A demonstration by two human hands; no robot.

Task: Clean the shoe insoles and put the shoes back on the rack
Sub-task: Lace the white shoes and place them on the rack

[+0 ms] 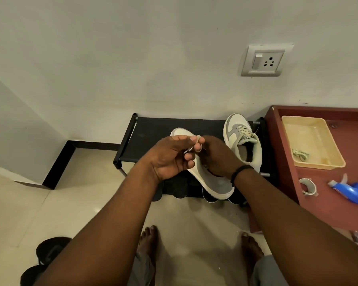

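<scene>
Head view: a low rack [153, 129] with a matte black fabric top and thin black tube frame stands against a plain pale wall, on glossy cream floor tiles. On its far right sits one shoe [243, 139], toe toward the wall: smooth off-white panels, grey suede-like overlays, cream laces, thick pale sole, dark inside.

The second shoe [213, 184] is held above the rack's near edge, tilted, its heel toward the camera; grey soft upper and a rounded cream sole rim show.

The left hand [172, 157] is half-curled, thumb and forefinger pinching a thin pale lace end. The right hand [217, 155] is closed about the shoe's upper, fingers bent at the laces, a black band on the wrist.

To the right, a reddish-brown table [329, 203] carries a shallow translucent yellow tray [310, 129] holding a crumpled scrap, a tape roll [308, 186] and a blue spray bottle [351, 193] lying on its side.

Dark sandals lie near left; bare feet stand below.
</scene>
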